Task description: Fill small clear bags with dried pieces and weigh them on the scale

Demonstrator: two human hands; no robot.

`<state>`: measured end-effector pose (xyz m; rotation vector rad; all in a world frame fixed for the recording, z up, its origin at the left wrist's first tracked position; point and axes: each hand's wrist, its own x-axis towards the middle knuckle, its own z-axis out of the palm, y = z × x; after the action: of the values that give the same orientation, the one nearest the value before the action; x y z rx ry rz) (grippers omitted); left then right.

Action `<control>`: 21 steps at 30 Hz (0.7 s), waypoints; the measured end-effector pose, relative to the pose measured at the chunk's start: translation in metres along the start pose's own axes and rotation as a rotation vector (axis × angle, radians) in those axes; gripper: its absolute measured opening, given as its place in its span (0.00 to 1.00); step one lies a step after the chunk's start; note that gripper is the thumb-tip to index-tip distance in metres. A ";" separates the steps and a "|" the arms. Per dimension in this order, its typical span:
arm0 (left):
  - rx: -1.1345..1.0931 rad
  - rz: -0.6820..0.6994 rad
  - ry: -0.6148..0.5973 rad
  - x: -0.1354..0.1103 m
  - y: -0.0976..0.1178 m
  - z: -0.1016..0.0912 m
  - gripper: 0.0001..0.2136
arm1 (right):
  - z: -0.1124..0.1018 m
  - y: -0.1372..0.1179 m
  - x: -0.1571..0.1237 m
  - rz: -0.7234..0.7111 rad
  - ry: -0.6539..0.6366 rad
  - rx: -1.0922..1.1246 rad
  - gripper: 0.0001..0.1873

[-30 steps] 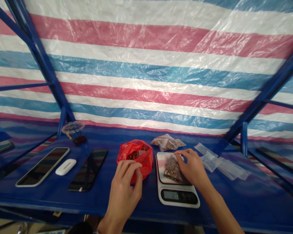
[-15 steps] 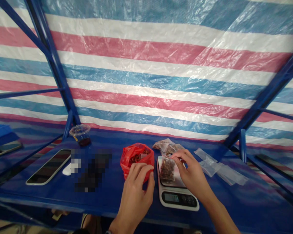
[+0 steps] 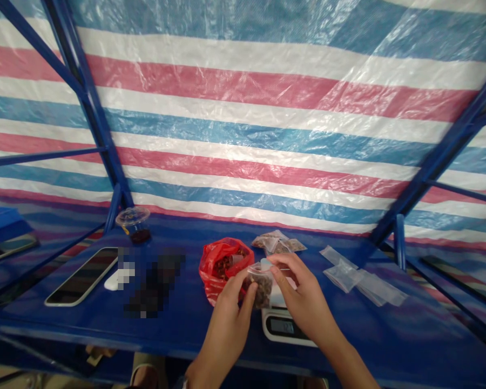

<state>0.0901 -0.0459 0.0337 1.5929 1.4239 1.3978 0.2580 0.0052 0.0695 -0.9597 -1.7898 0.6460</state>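
Note:
Both my hands hold a small clear zip bag (image 3: 261, 283) of brown pieces, lifted just above a white kitchen scale (image 3: 281, 327). My left hand (image 3: 229, 319) pinches the bag's left side. My right hand (image 3: 299, 300) pinches its top right edge. An open red plastic bag (image 3: 221, 262) of the same brown pieces sits right beside my left hand. My hands hide most of the scale's platform.
Filled clear bags (image 3: 277, 242) lie behind the scale, and empty clear bags (image 3: 362, 275) lie to the right. A phone (image 3: 83, 275), a blurred-out patch and a lidded plastic cup (image 3: 134, 224) are on the left of the blue shelf (image 3: 186, 329). Blue frame posts stand on both sides, before a striped tarp.
My right hand lifted the small bag off the scale platform and carried it left. My left hand left the red bag and took hold of the small bag.

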 end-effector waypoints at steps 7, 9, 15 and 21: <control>-0.133 -0.087 0.049 0.002 0.004 -0.002 0.15 | 0.005 0.001 0.002 0.167 0.042 0.164 0.18; -0.144 -0.092 0.031 0.000 0.004 -0.002 0.16 | 0.007 0.000 0.003 0.186 0.076 0.185 0.19; -0.358 -0.186 0.075 -0.002 0.011 0.006 0.17 | 0.019 -0.006 0.005 0.231 0.087 0.305 0.19; -0.886 -0.492 0.202 0.002 0.012 0.008 0.21 | 0.038 -0.015 0.008 0.249 -0.013 0.384 0.24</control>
<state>0.1011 -0.0455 0.0429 0.5150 0.9615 1.5709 0.2167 0.0031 0.0707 -0.9175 -1.4927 1.1094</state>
